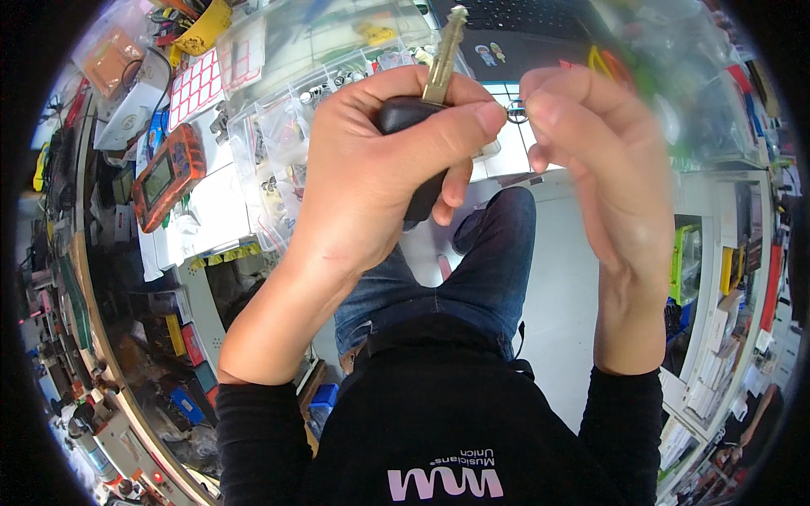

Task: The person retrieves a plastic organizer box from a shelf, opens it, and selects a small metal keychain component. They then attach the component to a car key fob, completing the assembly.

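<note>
A car key with a black head (405, 115) and a bare metal blade (441, 72) is gripped in my left hand (371, 160). Its blade points up and away from me, and my thumb lies across the base. Just to the right, my right hand (591, 139) is closed in a pinch, slightly blurred. By its fingertips shows a small thin ring-like piece (516, 116); whether the fingers hold it is unclear. Behind my left hand lies a clear compartment box (268, 139) with small metal parts in it.
An orange-and-black handheld device (169, 177) lies on the white bench at left, near a sheet of red-bordered labels (196, 88). Behind is a black keyboard (523, 15). Crowded shelves stand on both sides; another person's arm (753, 426) shows at lower right.
</note>
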Tool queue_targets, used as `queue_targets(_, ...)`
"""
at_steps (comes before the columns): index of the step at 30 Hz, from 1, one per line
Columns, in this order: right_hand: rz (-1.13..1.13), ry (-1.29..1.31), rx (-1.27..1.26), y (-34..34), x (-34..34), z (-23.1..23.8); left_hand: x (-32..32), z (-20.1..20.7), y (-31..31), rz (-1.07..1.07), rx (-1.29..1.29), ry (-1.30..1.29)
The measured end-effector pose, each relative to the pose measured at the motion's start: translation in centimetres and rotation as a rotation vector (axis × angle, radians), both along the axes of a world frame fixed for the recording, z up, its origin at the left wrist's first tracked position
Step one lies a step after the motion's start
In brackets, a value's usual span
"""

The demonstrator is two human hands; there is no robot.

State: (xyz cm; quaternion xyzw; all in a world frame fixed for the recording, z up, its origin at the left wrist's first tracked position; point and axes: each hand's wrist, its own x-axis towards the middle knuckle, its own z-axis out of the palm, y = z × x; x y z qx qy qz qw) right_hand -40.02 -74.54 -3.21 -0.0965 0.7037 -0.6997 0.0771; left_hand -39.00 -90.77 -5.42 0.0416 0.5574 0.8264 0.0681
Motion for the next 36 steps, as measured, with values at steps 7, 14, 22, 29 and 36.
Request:
queue_targets(7,0.028,0.053,0.015,-0.2,-0.2,0.4,0.2,0.0,0.4,0.035,-0.029,0.029)
queue_targets(14,-0.12,-0.036,-0.232,-1.4,0.8,-1.1,0.0,-0.3,1.5,0.109,0.17,0.011)
queue_targets(22,-0.103,0.065,-0.146,-1.3,0.3,-0.9,0.4,-0.2,1.5,0.063,-0.028,0.116)
queue_targets(29,0.243,0.326,0.602,0.1,-0.7,4.2,0.0,-0.6,-0.1,-0.118,0.492,-0.138)
queue_targets(36,0.371,0.364,0.786,-2.5,-0.5,5.1,0.4,-0.6,0.2,0.058,0.376,-0.116)
